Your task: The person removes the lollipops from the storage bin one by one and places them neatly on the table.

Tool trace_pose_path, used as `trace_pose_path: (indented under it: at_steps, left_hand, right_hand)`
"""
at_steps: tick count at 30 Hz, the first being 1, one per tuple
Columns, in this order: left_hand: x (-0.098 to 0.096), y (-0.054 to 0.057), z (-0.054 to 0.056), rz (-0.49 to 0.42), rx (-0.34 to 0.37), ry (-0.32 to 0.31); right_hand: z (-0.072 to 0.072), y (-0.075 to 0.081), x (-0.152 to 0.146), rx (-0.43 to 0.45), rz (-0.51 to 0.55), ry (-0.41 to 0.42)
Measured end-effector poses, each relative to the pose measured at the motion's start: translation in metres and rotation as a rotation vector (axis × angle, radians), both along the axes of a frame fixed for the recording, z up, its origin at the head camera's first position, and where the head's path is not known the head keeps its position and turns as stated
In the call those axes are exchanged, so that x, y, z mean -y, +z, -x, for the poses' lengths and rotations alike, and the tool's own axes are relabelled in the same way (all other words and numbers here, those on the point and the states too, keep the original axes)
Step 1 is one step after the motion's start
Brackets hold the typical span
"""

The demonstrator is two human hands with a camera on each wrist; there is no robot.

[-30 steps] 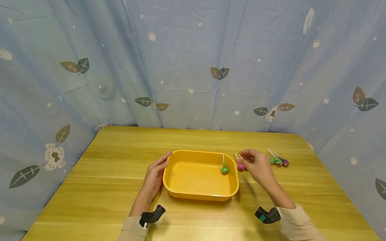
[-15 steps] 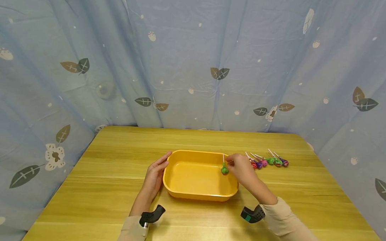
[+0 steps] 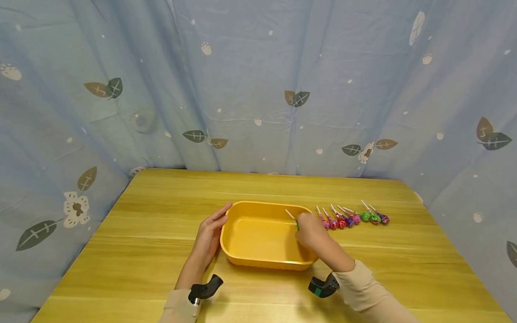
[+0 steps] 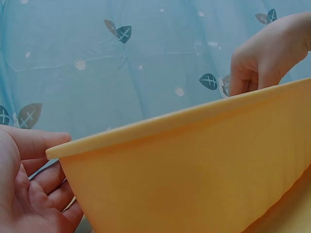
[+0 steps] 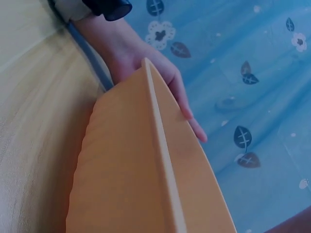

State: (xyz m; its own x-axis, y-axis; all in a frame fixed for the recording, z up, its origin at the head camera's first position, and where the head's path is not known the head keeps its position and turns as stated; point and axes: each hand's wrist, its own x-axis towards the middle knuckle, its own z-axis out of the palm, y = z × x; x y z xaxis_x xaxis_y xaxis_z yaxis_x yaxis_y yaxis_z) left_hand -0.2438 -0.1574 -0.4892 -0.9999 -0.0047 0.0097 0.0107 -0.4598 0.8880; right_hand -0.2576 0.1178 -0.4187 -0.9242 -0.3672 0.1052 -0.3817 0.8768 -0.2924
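A yellow plastic basin stands in the middle of the table. My left hand rests against its left end, fingers extended along the outer wall; in the left wrist view the index finger of that hand lies right at the rim. My right hand reaches over the right end of the basin and pinches a green-wrapped lollipop. Its white stick tilts up to the left, while most of the candy is hidden behind the fingers. The basin's wall hides the right fingertips in the left wrist view.
Several lollipops in pink, red, purple and green wrappers lie in a row on the wooden table, right of the basin. Behind the table's far edge hangs a blue curtain with printed leaves.
My right hand moves left from the row of lollipops into the basin and takes hold of the green lollipop, whose stick now tilts left. My left hand stays at the basin's end.
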Motion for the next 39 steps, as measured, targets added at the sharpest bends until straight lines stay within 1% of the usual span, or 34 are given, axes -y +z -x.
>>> trace_pose_path:
  at_steps: [3, 10, 17, 21, 27, 31, 38, 39]
  left_hand:
    - [0.0, 0.001, 0.0, 0.0, -0.003, -0.004]
    - [0.0, 0.001, 0.0, -0.002, -0.003, -0.015]
    - [-0.001, 0.001, 0.0, -0.021, 0.018, 0.004]
    - [-0.001, 0.002, 0.0, -0.019, 0.018, 0.006]
    - [-0.001, 0.001, 0.0, -0.003, -0.004, 0.0]
    - [-0.001, 0.0, 0.0, 0.006, -0.016, -0.003]
    - [-0.002, 0.001, 0.0, -0.011, 0.009, 0.006]
    - [-0.002, 0.001, 0.0, -0.013, 0.011, 0.009]
  right_hand:
    - [0.002, -0.002, 0.001, -0.016, 0.009, 0.017]
    - [0.009, -0.006, 0.001, 0.001, 0.047, 0.045]
    - [0.015, -0.012, 0.003, 0.022, 0.136, 0.071]
    - [0.018, -0.017, 0.004, 0.022, 0.165, 0.083]
    - [0.019, -0.022, 0.006, 0.037, 0.193, 0.067]
    - [0.019, -0.025, 0.006, 0.02, 0.21, 0.068]
    - [0.018, -0.026, 0.007, -0.026, 0.226, 0.082]
    - [0.017, -0.025, 0.007, -0.021, 0.235, 0.078]
